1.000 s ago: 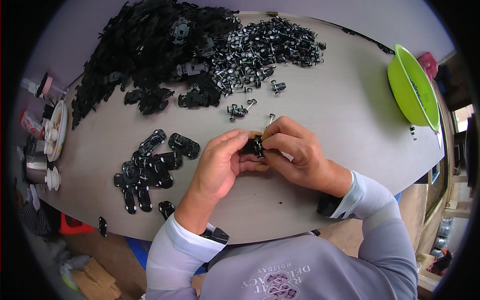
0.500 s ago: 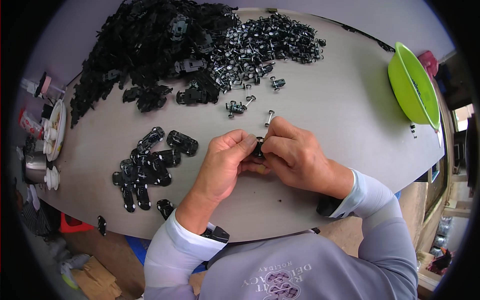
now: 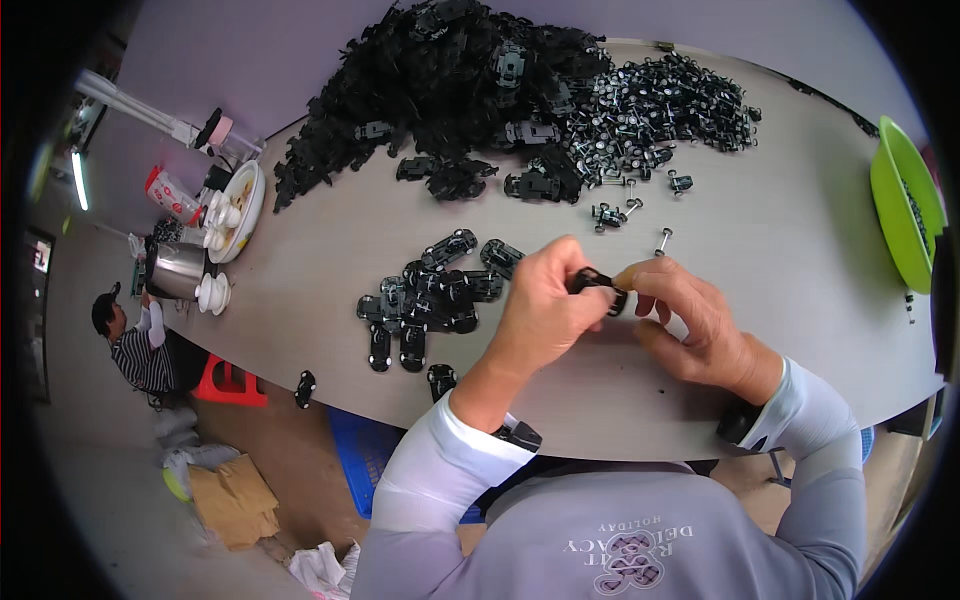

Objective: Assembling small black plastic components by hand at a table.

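Over the near middle of the table my left hand [image 3: 550, 315] pinches a small black toy car chassis [image 3: 592, 280] between thumb and fingers. Close by its right end is my right hand [image 3: 705, 330], fingers bent and thumb apart; its index fingertip is at the chassis, and I cannot tell whether it touches. Just beyond that hand lies a loose wheel axle [image 3: 663, 242]. Several black car chassis fitted with wheels [image 3: 425, 300] lie clustered to the left. A few more axles [image 3: 610, 215] are farther off.
At the back rises a big heap of black chassis parts [image 3: 430, 90], beside a pile of wheel axles [image 3: 665, 110]. A green basin [image 3: 890, 210] stands at right. Dishes [image 3: 245, 215] and a metal pot [image 3: 178, 270] are on the left. Another person [image 3: 150, 345] sits beyond the table, near a red stool [image 3: 228, 385].
The view has swung left, bringing the other person into sight. My right fingers have loosened and drawn away from the chassis, which my left hand still holds, now tilted.
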`<state>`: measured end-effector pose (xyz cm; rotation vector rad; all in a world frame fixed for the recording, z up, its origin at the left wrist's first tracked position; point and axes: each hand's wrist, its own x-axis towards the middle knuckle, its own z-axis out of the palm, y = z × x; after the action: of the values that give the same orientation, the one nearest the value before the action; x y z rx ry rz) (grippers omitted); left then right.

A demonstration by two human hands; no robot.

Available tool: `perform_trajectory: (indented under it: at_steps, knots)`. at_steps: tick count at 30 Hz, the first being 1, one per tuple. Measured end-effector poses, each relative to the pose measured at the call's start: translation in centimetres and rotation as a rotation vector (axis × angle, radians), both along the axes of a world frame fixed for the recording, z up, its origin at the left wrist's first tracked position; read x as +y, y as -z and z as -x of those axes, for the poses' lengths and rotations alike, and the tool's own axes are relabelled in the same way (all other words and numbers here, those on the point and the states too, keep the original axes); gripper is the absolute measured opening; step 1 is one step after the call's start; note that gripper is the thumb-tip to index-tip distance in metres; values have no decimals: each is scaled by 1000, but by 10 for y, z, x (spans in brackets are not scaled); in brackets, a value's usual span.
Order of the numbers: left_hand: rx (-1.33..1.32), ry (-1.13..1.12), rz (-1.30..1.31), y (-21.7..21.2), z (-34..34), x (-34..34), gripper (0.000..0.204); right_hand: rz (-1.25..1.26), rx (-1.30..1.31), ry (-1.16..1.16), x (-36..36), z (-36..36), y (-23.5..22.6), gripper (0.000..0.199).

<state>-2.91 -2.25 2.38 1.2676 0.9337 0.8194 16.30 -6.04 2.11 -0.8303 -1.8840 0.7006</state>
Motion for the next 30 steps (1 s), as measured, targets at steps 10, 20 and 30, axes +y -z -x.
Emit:
perform_trajectory:
  at_steps: [10, 20, 30]
  knots:
    - [998, -402, -717, -21, 93, 2, 49, 108, -27, 20, 15, -18, 18, 17]
    - [1292, -241, -514, -1, 75, 22, 55, 132, -128, -32, 11, -17, 19, 11]
    - [1354, -503, -403, 4, 184, -80, 52, 181, -172, -54, 13, -17, 12, 14]
